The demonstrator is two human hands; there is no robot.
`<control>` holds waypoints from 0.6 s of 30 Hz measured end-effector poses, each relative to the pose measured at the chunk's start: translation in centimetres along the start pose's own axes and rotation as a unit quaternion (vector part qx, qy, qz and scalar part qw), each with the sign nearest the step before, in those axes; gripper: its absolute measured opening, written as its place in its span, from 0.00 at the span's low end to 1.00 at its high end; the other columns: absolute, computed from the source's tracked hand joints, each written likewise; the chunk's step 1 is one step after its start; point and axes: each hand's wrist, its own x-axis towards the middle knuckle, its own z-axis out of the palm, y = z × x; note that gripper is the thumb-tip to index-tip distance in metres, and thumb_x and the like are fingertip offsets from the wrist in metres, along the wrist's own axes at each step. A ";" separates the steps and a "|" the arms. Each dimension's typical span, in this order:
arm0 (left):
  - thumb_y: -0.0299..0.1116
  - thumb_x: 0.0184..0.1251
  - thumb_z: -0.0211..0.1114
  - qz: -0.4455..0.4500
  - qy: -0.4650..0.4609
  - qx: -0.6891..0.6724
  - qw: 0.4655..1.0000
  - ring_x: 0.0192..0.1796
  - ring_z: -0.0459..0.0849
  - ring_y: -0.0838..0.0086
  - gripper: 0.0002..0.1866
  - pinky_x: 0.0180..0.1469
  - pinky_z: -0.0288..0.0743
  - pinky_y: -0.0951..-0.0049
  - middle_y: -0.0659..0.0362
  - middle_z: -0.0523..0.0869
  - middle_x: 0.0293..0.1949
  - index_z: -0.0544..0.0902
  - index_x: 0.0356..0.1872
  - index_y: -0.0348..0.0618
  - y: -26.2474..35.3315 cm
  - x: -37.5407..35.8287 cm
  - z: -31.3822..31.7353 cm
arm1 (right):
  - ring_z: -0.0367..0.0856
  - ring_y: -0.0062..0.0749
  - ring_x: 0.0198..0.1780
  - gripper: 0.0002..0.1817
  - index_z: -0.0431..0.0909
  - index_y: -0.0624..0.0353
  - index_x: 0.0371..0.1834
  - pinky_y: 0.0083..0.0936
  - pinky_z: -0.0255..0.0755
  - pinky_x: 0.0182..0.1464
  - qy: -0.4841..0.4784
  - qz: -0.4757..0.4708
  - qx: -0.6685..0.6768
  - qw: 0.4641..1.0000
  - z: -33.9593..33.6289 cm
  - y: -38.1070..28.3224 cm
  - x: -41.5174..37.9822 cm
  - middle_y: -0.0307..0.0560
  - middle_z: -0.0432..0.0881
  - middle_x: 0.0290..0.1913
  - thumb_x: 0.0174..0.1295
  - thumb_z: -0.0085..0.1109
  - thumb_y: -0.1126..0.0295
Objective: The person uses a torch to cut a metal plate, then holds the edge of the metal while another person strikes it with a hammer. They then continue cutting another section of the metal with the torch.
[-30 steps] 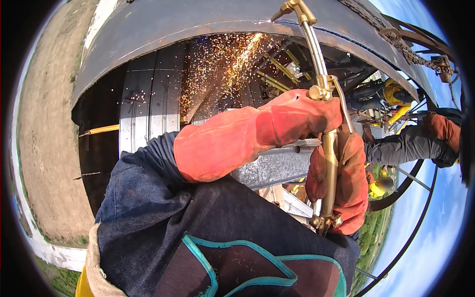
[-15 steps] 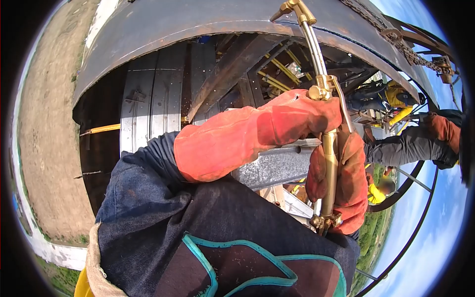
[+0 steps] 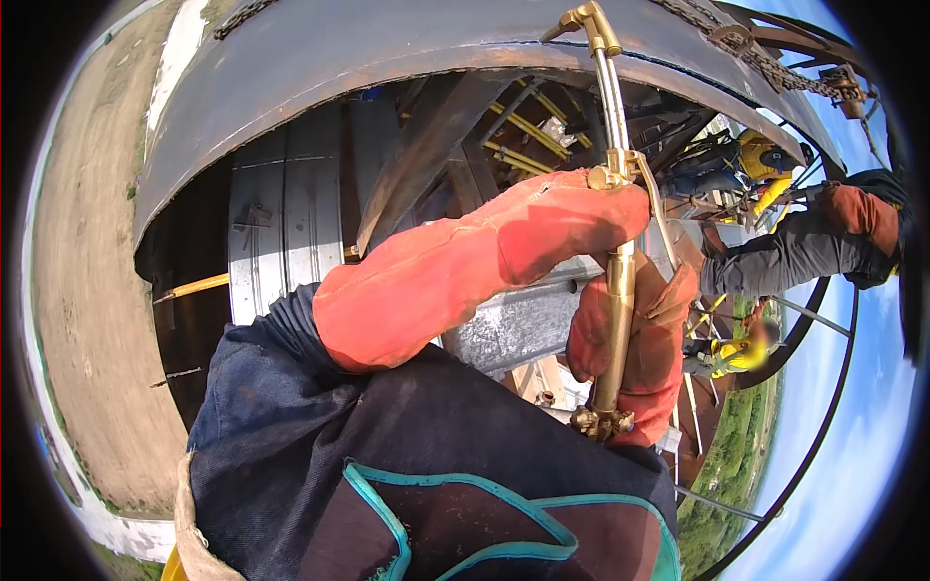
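Observation:
A brass cutting torch (image 3: 620,290) stands nearly upright in the view, its angled head beside the edge of a large curved steel plate (image 3: 387,58). My left hand (image 3: 605,218), in a long red glove, is closed around the torch's upper body below the thin tubes. Lower down, my right hand (image 3: 651,339), also in a red glove, wraps the handle close to the brass valves, with fingers near the lever. The torch tip points left over the plate, close to a dark line along it. No flame can be made out.
Inside the opening are steel beams (image 3: 417,155), yellow bars and grey metal sheets (image 3: 291,223). A chain (image 3: 775,73) runs at the upper right. Co-workers in yellow are at the right, and another person's trousered leg (image 3: 775,266) reaches in. Curved railing and ground lie beyond.
The torch and both my hands have shifted slightly left in the view, and the surroundings have shifted too. The lower co-worker in yellow shows more. Both hands keep their hold.

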 end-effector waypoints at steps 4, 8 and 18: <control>0.60 0.82 0.71 0.053 0.100 -0.024 0.993 0.51 0.93 0.69 0.27 0.56 0.83 0.62 0.55 0.93 0.48 0.88 0.56 0.43 0.4 -0.7 1.3 | 0.75 0.32 0.12 0.70 0.55 0.76 0.93 0.31 0.72 0.13 0.029 -0.016 -0.030 0.999 -1.0 0.0 0.1 0.45 0.78 0.22 0.76 0.49 0.14; 0.64 0.85 0.68 0.091 0.144 0.142 0.975 0.47 0.92 0.57 0.28 0.54 0.84 0.61 0.51 0.93 0.43 0.88 0.53 0.45 0.3 0.2 1.4 | 0.76 0.32 0.12 0.73 0.56 0.78 0.92 0.30 0.73 0.13 -0.010 -0.020 -0.028 0.999 -1.1 0.1 -0.6 0.45 0.78 0.22 0.72 0.53 0.12; 0.45 0.87 0.76 0.114 0.146 0.231 0.955 0.44 0.91 0.70 0.15 0.48 0.84 0.64 0.58 0.90 0.39 0.91 0.50 0.42 1.3 -0.4 2.0 | 0.76 0.32 0.13 0.71 0.58 0.76 0.91 0.30 0.74 0.13 0.002 -0.064 -0.042 0.997 -0.5 0.7 -1.8 0.45 0.80 0.23 0.73 0.54 0.13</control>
